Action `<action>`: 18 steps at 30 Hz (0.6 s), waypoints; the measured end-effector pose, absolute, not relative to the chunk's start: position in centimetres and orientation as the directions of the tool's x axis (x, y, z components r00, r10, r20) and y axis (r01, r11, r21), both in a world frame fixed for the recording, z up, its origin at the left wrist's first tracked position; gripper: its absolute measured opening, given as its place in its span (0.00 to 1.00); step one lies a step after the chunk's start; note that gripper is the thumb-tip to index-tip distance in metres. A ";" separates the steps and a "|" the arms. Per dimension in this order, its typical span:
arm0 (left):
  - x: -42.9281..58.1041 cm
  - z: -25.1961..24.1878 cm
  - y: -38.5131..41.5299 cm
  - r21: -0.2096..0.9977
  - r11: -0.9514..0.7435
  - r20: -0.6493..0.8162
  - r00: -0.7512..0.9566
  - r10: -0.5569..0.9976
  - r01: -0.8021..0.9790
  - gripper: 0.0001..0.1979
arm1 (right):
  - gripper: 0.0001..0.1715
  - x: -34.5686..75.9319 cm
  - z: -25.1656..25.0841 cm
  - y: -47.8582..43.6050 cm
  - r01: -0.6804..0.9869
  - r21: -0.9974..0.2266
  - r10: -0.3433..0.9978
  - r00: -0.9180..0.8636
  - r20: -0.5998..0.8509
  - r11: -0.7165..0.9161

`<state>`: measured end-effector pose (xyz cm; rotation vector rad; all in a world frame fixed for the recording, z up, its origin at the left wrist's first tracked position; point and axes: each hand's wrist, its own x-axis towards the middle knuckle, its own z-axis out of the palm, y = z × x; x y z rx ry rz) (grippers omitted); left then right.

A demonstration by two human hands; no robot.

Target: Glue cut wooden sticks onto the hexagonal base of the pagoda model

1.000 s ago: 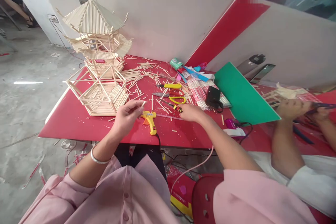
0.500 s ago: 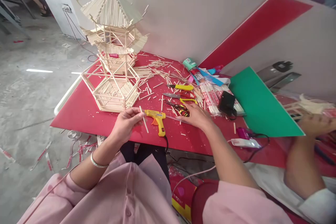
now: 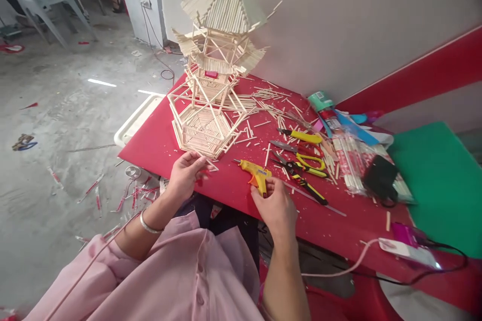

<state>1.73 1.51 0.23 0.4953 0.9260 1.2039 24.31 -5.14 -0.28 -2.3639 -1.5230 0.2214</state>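
Pinching a thin wooden stick (image 3: 211,165), the left hand (image 3: 186,174) hovers over the red table (image 3: 158,145); the right hand (image 3: 276,208) grasps the yellow glue gun (image 3: 256,173) beside it. Left of both lies littered grey concrete floor (image 3: 56,110).

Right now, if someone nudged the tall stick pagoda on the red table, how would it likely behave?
The stick pagoda is probably light and likely slides. Tall over a narrow base, it may tip. Its thin glued struts look fragile. The left hand is nearest it.
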 end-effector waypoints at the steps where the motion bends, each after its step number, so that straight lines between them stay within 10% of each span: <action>1: 1.6 0.0 1.8 0.750 0.315 -0.352 0.051 0.935 -0.582 0.23 | 0.22 24.0 -0.3 -4.9 0.844 -0.346 0.895 0.445 0.024 -0.411; 9: 1.6 -0.3 3.1 0.658 0.331 -0.461 -0.015 0.887 -0.676 0.13 | 0.15 25.4 0.0 -4.1 0.794 -0.314 0.853 0.502 -0.145 -0.520; 18: 1.6 0.3 3.5 0.647 0.322 -0.476 -0.037 0.879 -0.691 0.09 | 0.21 25.4 -2.4 -5.8 0.222 -0.928 0.817 0.562 -0.127 -0.298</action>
